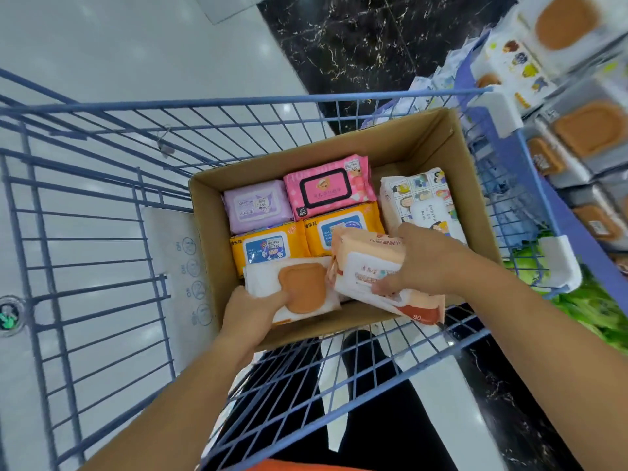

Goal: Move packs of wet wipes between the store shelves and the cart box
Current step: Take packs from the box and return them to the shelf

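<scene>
Brown cardboard box (424, 144) in blue wire cart (102, 107): left hand (251, 312), thumb on top, grips white orange-lidded wipes pack (299, 287) at box's near wall; right hand (421, 263) curls fingers round tilted peach-and-white pack (367, 263) overhanging that wall

The purple pack (256, 207) reads "Kuromi" in white. Both the left yellow pack (268, 248) and the right yellow pack (326, 226) carry "迪乐尼" at a corner. The left one's price sticker shows "2.00". The peach pack (367, 266) bears "80" on its red end. The pink pack (328, 190) has label characters too blurred to read.
</scene>
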### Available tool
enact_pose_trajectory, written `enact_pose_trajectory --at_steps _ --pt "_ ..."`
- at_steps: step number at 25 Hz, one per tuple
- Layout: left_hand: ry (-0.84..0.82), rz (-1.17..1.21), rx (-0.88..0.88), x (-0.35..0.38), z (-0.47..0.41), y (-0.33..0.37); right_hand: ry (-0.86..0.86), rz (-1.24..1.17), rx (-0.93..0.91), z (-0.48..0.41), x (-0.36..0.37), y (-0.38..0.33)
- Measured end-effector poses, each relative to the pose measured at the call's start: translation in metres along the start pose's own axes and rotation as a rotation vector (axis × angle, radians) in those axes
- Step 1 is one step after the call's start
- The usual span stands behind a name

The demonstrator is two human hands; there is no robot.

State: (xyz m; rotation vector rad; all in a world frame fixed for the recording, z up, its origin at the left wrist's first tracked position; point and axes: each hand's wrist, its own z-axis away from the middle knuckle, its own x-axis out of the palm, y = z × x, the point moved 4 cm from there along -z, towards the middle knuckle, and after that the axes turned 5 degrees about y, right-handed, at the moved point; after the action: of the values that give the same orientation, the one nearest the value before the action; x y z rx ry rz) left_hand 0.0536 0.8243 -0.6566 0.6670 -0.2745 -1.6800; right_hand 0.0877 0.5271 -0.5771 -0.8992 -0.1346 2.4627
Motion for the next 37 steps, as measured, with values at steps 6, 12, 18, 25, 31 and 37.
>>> enact_pose_trajectory --at_steps 6,12,18,25,31,37 --pt "-0.105 0.19 0.156 -0.063 0.07 0.091 0.183 -0.628 0.126 0.106 -0.046 0.016" --pt "-0.308 0.168 0.444 -0.047 0.136 0.215 0.427 -0.907 0.157 0.212 -0.093 0.038" --pt "-0.57 0.124 0.717 0.03 0.247 0.309 0.725 -0.993 0.099 0.324 -0.152 0.09" --pt "-0.743 0.044 1.016 0.148 0.4 0.334 1.033 -0.853 0.107 0.469 -0.178 0.206" --pt "-0.819 -0.003 1.135 0.259 0.489 0.307 1.223 -0.593 0.258 0.568 -0.171 0.307" --pt "-0.791 -0.004 1.115 0.343 0.51 0.297 1.418 -0.01 0.416 0.613 -0.179 0.383"
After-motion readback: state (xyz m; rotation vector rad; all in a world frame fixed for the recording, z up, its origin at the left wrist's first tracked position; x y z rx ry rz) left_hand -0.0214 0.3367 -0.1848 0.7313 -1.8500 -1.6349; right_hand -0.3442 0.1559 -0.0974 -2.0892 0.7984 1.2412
